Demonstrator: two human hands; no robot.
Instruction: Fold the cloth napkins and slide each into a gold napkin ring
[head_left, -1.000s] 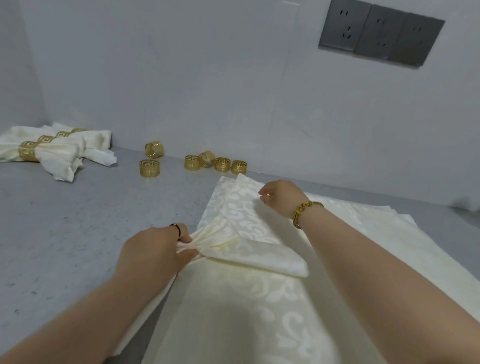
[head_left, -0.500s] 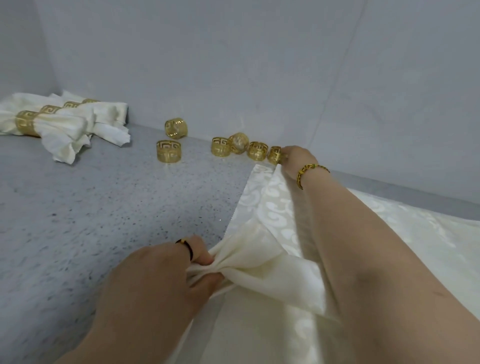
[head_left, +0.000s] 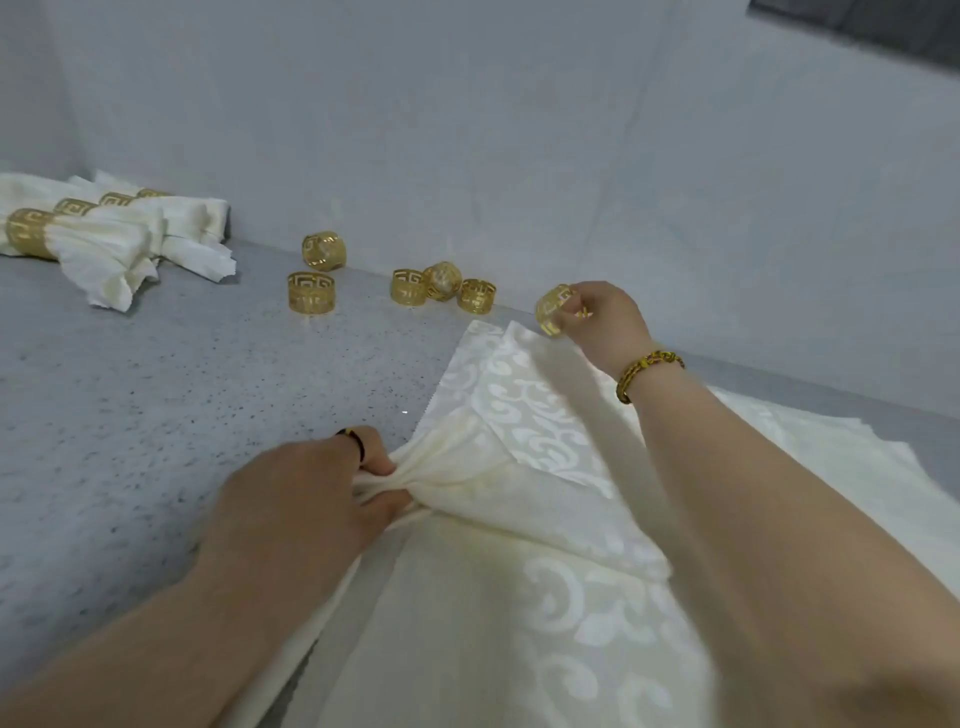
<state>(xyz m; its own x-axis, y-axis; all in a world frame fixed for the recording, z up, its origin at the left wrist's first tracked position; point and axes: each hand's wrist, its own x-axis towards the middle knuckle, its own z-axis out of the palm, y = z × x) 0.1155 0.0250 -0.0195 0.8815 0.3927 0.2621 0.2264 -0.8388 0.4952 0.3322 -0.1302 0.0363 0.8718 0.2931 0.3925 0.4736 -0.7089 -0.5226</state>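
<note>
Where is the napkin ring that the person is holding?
In the head view, the gold napkin ring is pinched in the right hand, over the far corner of the napkin, just right of three loose rings by the wall.

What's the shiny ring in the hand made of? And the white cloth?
The ring in the right hand looks like thin shiny gold metal with cut-out patterns, maybe plated plastic. The napkin looks like woven cream fabric: it bunches and has glossy swirls.

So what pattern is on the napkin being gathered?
The napkin is cream with paler swirling scrolls woven in; the head view shows it best.
</note>
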